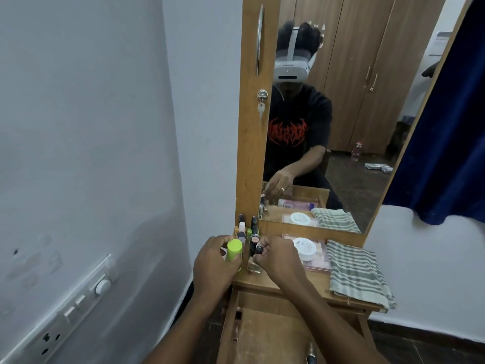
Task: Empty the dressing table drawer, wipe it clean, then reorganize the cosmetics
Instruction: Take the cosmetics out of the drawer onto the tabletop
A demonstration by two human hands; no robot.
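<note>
You see a smooth wood table top (278,281), a soft striped cloth (357,274), a shiny glass mirror (341,114), a matt green plastic bottle (234,250) and a shiny metal handle (259,40)

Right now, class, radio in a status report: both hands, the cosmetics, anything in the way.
Left hand gripping green bottle. Right hand pinching small dark tube. Drawer open below. Striped cloth lies clear, at right.
</note>
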